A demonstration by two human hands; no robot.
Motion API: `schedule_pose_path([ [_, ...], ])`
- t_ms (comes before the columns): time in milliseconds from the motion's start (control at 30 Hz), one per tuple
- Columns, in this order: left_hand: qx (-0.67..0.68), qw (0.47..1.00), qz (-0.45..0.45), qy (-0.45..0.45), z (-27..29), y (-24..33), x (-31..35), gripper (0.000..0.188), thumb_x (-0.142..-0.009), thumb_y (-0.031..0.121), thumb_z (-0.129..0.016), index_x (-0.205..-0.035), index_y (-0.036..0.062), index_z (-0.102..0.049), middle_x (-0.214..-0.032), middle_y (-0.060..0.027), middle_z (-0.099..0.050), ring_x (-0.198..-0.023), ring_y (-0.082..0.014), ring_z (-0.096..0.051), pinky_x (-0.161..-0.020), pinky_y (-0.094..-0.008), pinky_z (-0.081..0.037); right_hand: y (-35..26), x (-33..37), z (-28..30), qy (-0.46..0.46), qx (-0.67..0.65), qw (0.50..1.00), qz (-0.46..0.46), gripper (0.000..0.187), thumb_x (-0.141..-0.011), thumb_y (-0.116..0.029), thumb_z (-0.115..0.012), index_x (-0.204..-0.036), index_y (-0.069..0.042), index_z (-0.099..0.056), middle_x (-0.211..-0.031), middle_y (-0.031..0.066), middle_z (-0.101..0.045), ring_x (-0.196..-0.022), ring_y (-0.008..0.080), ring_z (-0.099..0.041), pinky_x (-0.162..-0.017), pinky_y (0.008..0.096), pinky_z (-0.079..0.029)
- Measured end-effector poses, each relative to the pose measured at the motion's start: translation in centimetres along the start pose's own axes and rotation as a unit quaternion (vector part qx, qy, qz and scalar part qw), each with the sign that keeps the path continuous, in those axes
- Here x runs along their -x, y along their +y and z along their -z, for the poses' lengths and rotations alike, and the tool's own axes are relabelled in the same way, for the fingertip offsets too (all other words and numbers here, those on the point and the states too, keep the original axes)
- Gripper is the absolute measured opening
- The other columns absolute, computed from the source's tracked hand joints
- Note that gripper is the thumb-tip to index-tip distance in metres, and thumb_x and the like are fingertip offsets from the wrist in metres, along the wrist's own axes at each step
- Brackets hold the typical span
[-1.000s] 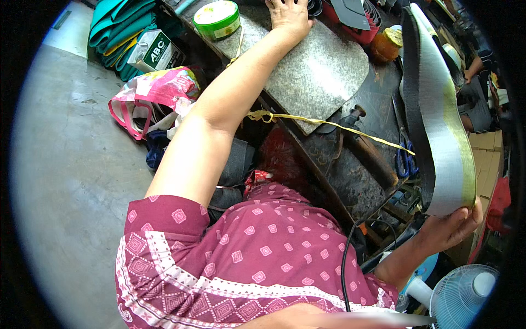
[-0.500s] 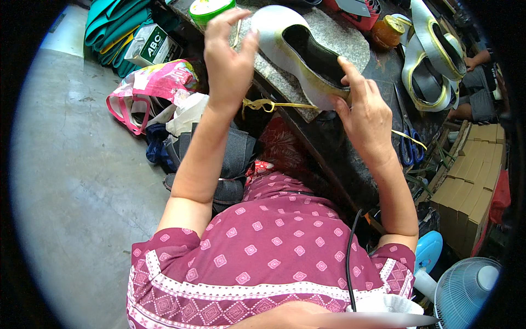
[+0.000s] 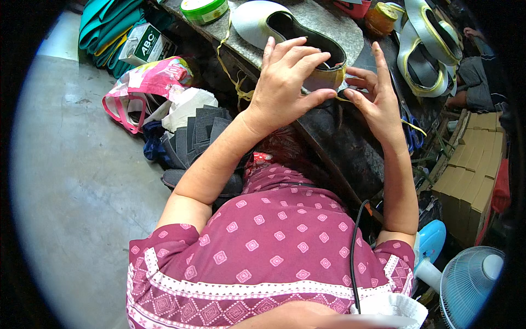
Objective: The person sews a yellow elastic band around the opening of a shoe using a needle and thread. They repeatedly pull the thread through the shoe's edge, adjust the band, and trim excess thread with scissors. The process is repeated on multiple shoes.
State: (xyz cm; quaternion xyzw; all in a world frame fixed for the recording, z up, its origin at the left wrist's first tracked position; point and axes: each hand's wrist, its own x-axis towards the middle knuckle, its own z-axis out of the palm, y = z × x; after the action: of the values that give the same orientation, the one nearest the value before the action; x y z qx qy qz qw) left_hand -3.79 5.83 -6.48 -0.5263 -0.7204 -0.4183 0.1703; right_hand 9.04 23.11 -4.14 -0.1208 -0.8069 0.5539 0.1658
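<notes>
A white-grey shoe upper (image 3: pixel 253 23) with a dark lining and yellowish edges rests, its back end lifted, over a speckled stone slab (image 3: pixel 342 27). My left hand (image 3: pixel 287 79) is closed on its near end, fingers over the opening and thumb on the outer wall. Close beside that end, my right hand (image 3: pixel 378 104) pinches a narrow yellow strip (image 3: pixel 343 100) at the upper's edge, its index finger stretched upward. The strip shows again to the right of that hand, and a looped yellow length (image 3: pixel 239 88) hangs by the slab's left side. The fingertips partly hide the contact.
A green tub (image 3: pixel 204 10) and an amber jar (image 3: pixel 381 19) stand on the dark bench. More shoe uppers (image 3: pixel 422 68) are stacked at right, near blue-handled scissors (image 3: pixel 413 134). Dark cut pieces (image 3: pixel 203 129) lie left of my lap; a fan (image 3: pixel 471 285) stands lower right.
My left hand has come down and right from above the slab onto the upper's near end. My right hand has shifted from the upper's rim to the strip beside it.
</notes>
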Motion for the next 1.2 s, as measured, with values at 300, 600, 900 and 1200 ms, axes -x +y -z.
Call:
schedule_pose_path([
  [300, -0.029, 0.999, 0.014, 0.000, -1.2, 0.2, -0.2, 0.036, -0.077, 0.033, -0.076, -0.106, 0.0125, -0.069, -0.103, -0.0060, -0.067, -0.115, -0.0290, -0.055, -0.109, -0.0604, -0.025, 0.2, 1.6, -0.5, -0.040, -0.018, 0.999, -0.008, 0.080, -0.093, -0.001, -0.060, -0.156, -0.011, -0.012, -0.122, 0.0192, -0.063, -0.114, 0.0208, -0.060, -0.100, 0.0330, -0.046],
  [600, 0.051, 0.998, 0.027, 0.017, -0.4, 0.8, -0.5, 0.032, -0.077, 0.021, -0.079, -0.102, 0.0034, -0.071, -0.106, -0.0134, -0.068, -0.108, -0.0276, -0.060, -0.109, -0.0518, -0.030, 1.2, 2.4, -0.1, 0.007, 0.243, 0.958, 0.155, 0.044, -0.093, -0.017, -0.062, -0.134, -0.008, -0.051, -0.109, 0.0137, -0.069, -0.109, 0.0291, -0.062, -0.097, 0.0415, -0.045],
  [900, 0.164, 0.984, 0.071, 0.013, 0.8, 2.4, -0.9, 0.032, -0.081, 0.014, -0.077, -0.106, -0.0028, -0.066, -0.102, -0.0117, -0.065, -0.098, -0.0209, -0.060, -0.089, -0.0302, -0.046, 0.1, 1.6, -1.6, 0.000, -0.278, 0.960, 0.040, 0.084, -0.092, -0.013, -0.065, -0.154, -0.005, -0.009, -0.122, 0.0209, -0.060, -0.114, 0.0245, -0.060, -0.098, 0.0372, -0.048],
  [1200, 0.337, 0.907, 0.251, 0.019, 0.1, 2.7, -0.7, 0.029, -0.078, 0.020, -0.075, -0.093, -0.0043, -0.069, -0.088, -0.0156, -0.064, -0.080, -0.0249, -0.063, -0.073, -0.0318, -0.051, -0.3, 1.0, -2.7, 0.003, -0.375, 0.927, -0.006, 0.104, -0.084, 0.007, -0.068, -0.155, -0.008, 0.006, -0.119, 0.0191, -0.062, -0.106, 0.0232, -0.065, -0.095, 0.0347, -0.051],
])
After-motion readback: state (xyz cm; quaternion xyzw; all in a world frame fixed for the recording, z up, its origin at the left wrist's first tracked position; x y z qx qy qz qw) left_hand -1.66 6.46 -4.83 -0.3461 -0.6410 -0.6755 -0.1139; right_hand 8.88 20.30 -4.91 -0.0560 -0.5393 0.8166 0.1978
